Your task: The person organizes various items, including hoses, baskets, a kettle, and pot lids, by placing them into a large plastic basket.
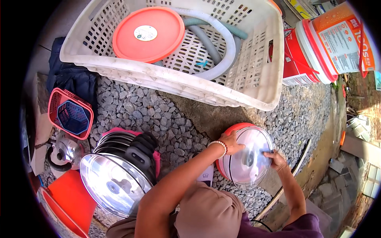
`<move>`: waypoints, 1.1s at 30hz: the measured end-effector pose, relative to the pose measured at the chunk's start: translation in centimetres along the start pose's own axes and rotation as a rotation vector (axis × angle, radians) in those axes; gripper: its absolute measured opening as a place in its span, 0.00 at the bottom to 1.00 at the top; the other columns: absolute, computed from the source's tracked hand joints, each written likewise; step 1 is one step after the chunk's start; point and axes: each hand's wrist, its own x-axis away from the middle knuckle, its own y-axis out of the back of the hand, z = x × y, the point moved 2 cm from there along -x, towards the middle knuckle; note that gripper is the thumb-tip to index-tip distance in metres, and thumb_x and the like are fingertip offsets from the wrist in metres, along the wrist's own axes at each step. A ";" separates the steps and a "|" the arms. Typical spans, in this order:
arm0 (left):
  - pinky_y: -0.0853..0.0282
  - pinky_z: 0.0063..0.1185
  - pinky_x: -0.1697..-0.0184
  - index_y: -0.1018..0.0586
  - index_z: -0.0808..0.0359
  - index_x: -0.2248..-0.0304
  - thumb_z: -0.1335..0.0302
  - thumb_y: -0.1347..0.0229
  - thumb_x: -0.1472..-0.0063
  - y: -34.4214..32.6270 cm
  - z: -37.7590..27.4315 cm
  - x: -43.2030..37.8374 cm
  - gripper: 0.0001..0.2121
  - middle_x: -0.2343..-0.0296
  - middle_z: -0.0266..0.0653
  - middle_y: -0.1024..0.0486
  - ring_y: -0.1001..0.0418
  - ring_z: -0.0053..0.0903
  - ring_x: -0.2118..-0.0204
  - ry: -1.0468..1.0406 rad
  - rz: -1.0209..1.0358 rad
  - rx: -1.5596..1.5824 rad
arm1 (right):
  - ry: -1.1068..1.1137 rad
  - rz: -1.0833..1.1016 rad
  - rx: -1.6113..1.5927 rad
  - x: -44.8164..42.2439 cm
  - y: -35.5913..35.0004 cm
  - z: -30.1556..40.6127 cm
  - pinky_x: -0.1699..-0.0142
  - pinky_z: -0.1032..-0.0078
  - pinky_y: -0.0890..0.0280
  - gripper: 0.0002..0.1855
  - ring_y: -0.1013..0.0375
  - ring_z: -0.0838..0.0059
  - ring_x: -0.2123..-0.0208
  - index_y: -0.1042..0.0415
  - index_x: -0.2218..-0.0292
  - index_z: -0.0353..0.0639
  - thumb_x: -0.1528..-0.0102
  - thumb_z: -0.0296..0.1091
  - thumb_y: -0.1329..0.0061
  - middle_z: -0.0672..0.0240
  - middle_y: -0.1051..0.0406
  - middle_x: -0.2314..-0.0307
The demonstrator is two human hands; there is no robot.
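Note:
My left hand [230,142], with a beaded bracelet at the wrist, grips the upper left rim of a glass pot lid [253,157]. On the lid's right rim, my right hand [276,160] has its fingers and thumb closed. The lid is tilted, with its round centre fitting showing, over a red round container [221,166] on the gravel. Whether it touches the container is hard to tell. To the left, another large glass lid [113,184] leans against a stack of dark pans [122,145] with black handles.
A white plastic crate [184,80] holding an orange lid [148,34] and hoses [227,38] lies ahead. Buckets [300,50] stand at the right. At the left are a red basket [89,119], a metal kettle [67,150] and a red bucket [71,199]. Gravel [140,104] covers the ground.

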 end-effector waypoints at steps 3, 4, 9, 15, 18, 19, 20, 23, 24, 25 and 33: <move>0.45 0.29 0.48 0.55 0.81 0.49 0.52 0.50 0.50 -0.3 -1.3 0.6 0.43 0.56 0.71 0.43 0.43 0.49 0.49 0.032 0.028 -0.085 | 0.050 0.050 -0.032 0.6 -0.4 -0.3 0.57 0.74 0.35 0.25 0.29 0.74 0.66 0.33 0.59 0.40 0.61 0.25 0.44 0.68 0.29 0.67; 0.45 0.29 0.48 0.55 0.81 0.49 0.52 0.50 0.50 -0.2 -1.4 0.8 0.43 0.56 0.71 0.43 0.43 0.49 0.49 0.031 0.013 -0.089 | 0.059 0.057 -0.035 1.0 -0.7 -0.1 0.57 0.74 0.35 0.25 0.29 0.74 0.66 0.34 0.59 0.40 0.61 0.25 0.44 0.68 0.29 0.67; 0.40 0.25 0.51 0.60 0.87 0.51 0.50 0.50 0.50 0.3 -2.5 3.1 0.47 0.57 0.72 0.41 0.36 0.44 0.53 -0.061 0.062 -0.086 | 0.147 0.061 0.015 2.2 -1.2 1.1 0.58 0.73 0.35 0.26 0.30 0.74 0.66 0.34 0.58 0.39 0.61 0.24 0.45 0.68 0.29 0.68; 0.44 0.26 0.49 0.60 0.85 0.50 0.45 0.50 0.52 3.9 -6.6 8.4 0.50 0.56 0.73 0.43 0.40 0.45 0.51 -0.215 0.048 -0.074 | 0.344 0.052 0.034 6.3 -1.7 5.3 0.58 0.71 0.34 0.29 0.29 0.69 0.65 0.37 0.56 0.35 0.63 0.27 0.46 0.63 0.30 0.66; 0.46 0.29 0.49 0.54 0.81 0.49 0.42 0.51 0.53 5.8 -10.1 12.4 0.49 0.57 0.69 0.44 0.43 0.46 0.50 -0.371 -0.155 0.009 | 0.492 0.023 -0.021 10.0 -4.3 8.6 0.57 0.70 0.34 0.28 0.29 0.67 0.66 0.37 0.56 0.34 0.61 0.29 0.46 0.61 0.30 0.67; 0.47 0.29 0.49 0.52 0.80 0.49 0.41 0.51 0.54 5.9 -10.8 13.3 0.49 0.57 0.67 0.43 0.44 0.46 0.50 -0.421 -0.252 0.061 | 0.546 0.036 -0.043 11.2 -5.1 9.6 0.57 0.70 0.34 0.27 0.29 0.67 0.66 0.36 0.57 0.34 0.60 0.30 0.47 0.60 0.30 0.67; 0.47 0.29 0.49 0.52 0.80 0.49 0.41 0.51 0.54 6.3 -11.1 14.4 0.49 0.57 0.67 0.43 0.44 0.46 0.50 -0.425 -0.250 0.063 | 0.585 0.040 -0.055 12.2 -5.9 10.6 0.56 0.70 0.35 0.27 0.30 0.66 0.65 0.37 0.56 0.33 0.59 0.31 0.47 0.59 0.32 0.65; 0.44 0.28 0.51 0.49 0.79 0.50 0.40 0.52 0.54 8.3 -11.5 16.8 0.48 0.57 0.67 0.43 0.43 0.43 0.51 -0.558 -0.531 0.293 | 0.627 0.073 -0.130 14.5 -7.6 12.6 0.51 0.70 0.40 0.30 0.34 0.64 0.59 0.38 0.55 0.32 0.58 0.37 0.47 0.56 0.37 0.59; 0.43 0.28 0.52 0.49 0.80 0.50 0.40 0.52 0.54 8.8 -11.1 17.3 0.48 0.57 0.65 0.42 0.41 0.42 0.52 -0.558 -0.497 0.351 | 0.631 0.089 -0.166 15.0 -8.1 12.9 0.50 0.69 0.41 0.31 0.35 0.63 0.58 0.39 0.55 0.31 0.58 0.39 0.47 0.56 0.39 0.57; 0.42 0.27 0.53 0.48 0.80 0.50 0.40 0.53 0.54 9.1 -11.0 17.5 0.48 0.58 0.64 0.41 0.39 0.41 0.53 -0.559 -0.457 0.413 | 0.628 0.100 -0.206 15.6 -8.3 13.4 0.48 0.69 0.43 0.32 0.37 0.62 0.56 0.39 0.54 0.30 0.57 0.40 0.47 0.55 0.41 0.55; 0.31 0.30 0.62 0.37 0.64 0.53 0.53 0.58 0.43 13.7 -7.8 21.1 0.25 0.59 0.43 0.32 0.28 0.33 0.63 -0.756 0.001 1.236 | 0.598 0.124 -0.231 16.9 -22.7 20.4 0.56 0.71 0.34 0.23 0.28 0.67 0.66 0.35 0.58 0.35 0.58 0.30 0.47 0.59 0.30 0.66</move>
